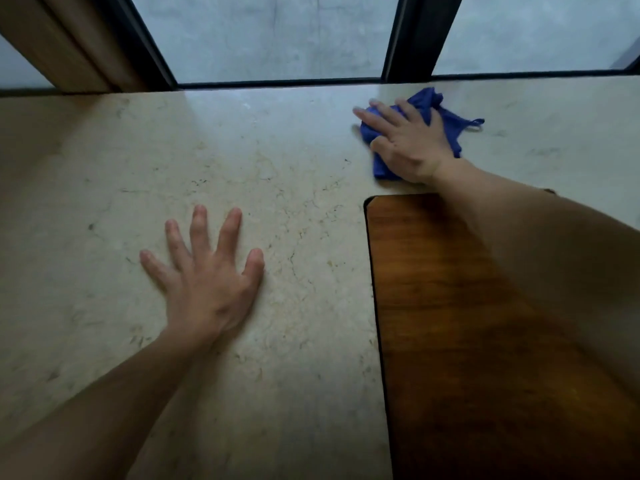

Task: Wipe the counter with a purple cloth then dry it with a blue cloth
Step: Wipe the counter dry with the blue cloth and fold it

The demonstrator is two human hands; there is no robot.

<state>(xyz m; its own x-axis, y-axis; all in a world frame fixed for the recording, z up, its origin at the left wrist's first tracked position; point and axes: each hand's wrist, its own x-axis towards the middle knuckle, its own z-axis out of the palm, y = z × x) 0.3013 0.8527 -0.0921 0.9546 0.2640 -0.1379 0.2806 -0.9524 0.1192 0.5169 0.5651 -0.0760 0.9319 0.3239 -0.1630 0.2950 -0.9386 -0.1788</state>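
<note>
Head view shows a pale stone counter [242, 161] under a window [277, 36], with a wooden board [467, 323] at its near right; the right hand [407, 143] lies beyond the board's far edge, fingers spread and nearly straight, pressing down on a bunched blue cloth [436, 102]; the cloth sits under the palm and fingers, its folds showing past the fingertips on the window side and a loose tail trailing off to the right, away from the board; the left hand [204, 275] rests flat on the bare stone left of the board, fingers splayed, holding nothing; no purple cloth is visible; this looks like the drying step, with the far strip by the window under way; next the cloth probably needs sweeping left, past the board toward the resting hand, with steady downward pressure so it does not slip from under the palm.
</note>
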